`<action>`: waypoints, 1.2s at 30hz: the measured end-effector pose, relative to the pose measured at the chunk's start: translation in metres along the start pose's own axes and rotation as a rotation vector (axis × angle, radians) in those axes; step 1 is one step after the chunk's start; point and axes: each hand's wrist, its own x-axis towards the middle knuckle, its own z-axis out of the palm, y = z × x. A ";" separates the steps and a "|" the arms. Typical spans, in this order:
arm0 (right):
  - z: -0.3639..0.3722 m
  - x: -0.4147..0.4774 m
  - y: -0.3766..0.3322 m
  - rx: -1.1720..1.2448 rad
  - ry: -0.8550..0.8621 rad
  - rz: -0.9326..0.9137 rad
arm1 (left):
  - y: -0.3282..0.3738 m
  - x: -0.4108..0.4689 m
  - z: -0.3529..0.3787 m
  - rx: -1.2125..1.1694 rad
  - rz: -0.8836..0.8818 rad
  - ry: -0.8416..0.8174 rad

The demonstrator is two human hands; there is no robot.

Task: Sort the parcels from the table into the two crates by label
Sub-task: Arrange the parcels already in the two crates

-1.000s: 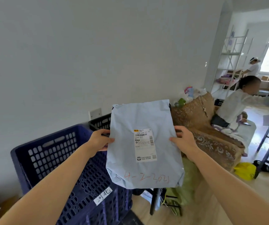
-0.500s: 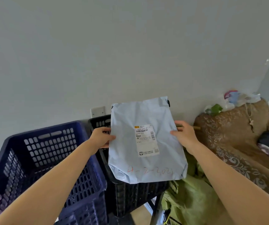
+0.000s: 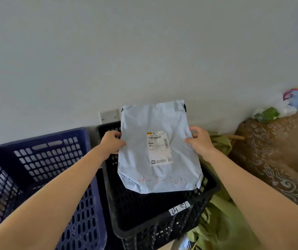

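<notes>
I hold a pale blue plastic parcel [image 3: 141,159] upright by both sides over the black crate [image 3: 164,221]. It bears a white shipping label and red handwriting near its bottom edge. My left hand [image 3: 111,143] pinches its left edge and my right hand [image 3: 199,141] pinches its right edge. The black crate has a white tag with handwriting on its front rim. A dark blue crate [image 3: 36,170] stands right beside it on the left, and its inside looks dark.
A grey wall with a white socket plate [image 3: 109,115] rises behind the crates. A brown patterned sofa [image 3: 277,156] with bags on its arm is at the right. Green cloth [image 3: 220,213] lies between sofa and black crate.
My view has swung left and down, so the room at the right has gone from sight. The parcel has come down over the black crate, still held in both hands.
</notes>
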 end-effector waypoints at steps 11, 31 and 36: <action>0.056 0.066 0.038 -0.349 -0.118 -0.059 | -0.045 0.057 0.037 0.390 -0.151 0.095; 0.120 0.092 0.099 -0.478 -0.272 -0.035 | -0.117 0.079 0.081 0.459 -0.387 0.184; 0.133 0.091 0.111 -0.525 -0.347 -0.034 | -0.130 0.077 0.094 0.599 -0.391 0.164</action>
